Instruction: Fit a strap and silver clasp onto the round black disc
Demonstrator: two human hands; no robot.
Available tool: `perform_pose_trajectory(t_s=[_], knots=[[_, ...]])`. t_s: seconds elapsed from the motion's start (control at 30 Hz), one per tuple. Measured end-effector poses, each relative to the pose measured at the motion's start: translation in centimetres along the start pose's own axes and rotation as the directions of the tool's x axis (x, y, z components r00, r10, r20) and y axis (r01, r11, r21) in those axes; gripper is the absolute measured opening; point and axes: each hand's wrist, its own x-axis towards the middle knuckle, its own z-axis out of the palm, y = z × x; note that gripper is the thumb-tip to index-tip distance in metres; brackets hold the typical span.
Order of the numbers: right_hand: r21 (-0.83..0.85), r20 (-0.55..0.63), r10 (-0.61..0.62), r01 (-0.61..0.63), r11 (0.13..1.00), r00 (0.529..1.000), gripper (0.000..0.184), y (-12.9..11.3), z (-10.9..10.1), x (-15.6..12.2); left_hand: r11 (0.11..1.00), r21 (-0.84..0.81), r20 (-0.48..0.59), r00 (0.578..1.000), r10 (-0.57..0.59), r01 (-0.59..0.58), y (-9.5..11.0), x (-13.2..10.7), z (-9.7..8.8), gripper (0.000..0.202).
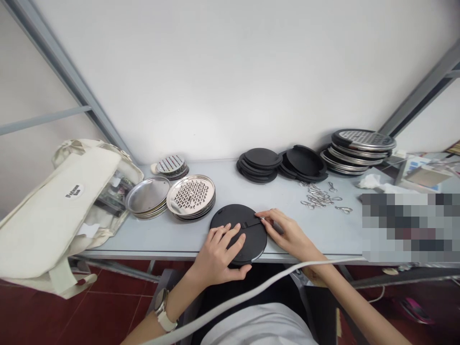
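Two hands on black round disc (230, 213) at front of table (345, 235). Your left hand (220, 249) lies spread over it, gripping nothing. Your right hand (283, 230) pinches small metal clip (262, 219) at right rim, thumb and forefinger nearly together. Black strap (250, 224) runs rightward from mid-disc toward pinch; right hand nearer. Clip mostly hidden; you can't tell whether strap's threaded.

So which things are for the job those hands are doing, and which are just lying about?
Seem part of the job:
black round plastic-looking disc under the left fingers
loose silver metal loop clips
stacked black round discs
round silver metal grater plates

Probably just lying about:
cream fabric bag with a see-through side
crumpled white tissue-like scrap
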Motion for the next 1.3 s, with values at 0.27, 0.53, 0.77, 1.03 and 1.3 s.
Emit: perform_pose_trajectory(t_s=[0.27,0.53,0.77,1.03,1.3], knots=[[-0.039,-0.023,-0.022,0.021,0.999,0.999,0.029,-0.11,-0.08,0.04,1.000,0.001,0.002,1.000,0.002,-0.002,-0.01,0.01,0.00,0.053],[-0.016,-0.073,-0.001,0.000,1.000,0.997,0.019,-0.16,0.01,0.03,1.000,0.003,0.001,1.000,0.001,-0.001,0.04,-0.02,-0.10,0.052],[-0.019,-0.062,0.040,-0.041,0.999,0.997,0.021,-0.42,-0.39,0.03,1.000,0.005,-0.001,1.000,0.004,-0.004,-0.04,-0.01,0.03,0.053],[-0.043,-0.049,0.060,-0.062,0.997,0.997,0.020,-0.27,-0.22,0.22,1.000,0.001,-0.001,1.000,0.002,-0.002,-0.01,0.02,0.00,0.053],[-0.033,-0.005,0.062,-0.062,0.998,0.998,0.021,-0.41,-0.07,0.57,1.000,0.011,-0.008,1.000,0.008,-0.008,0.07,0.26,-0.21,0.052]])
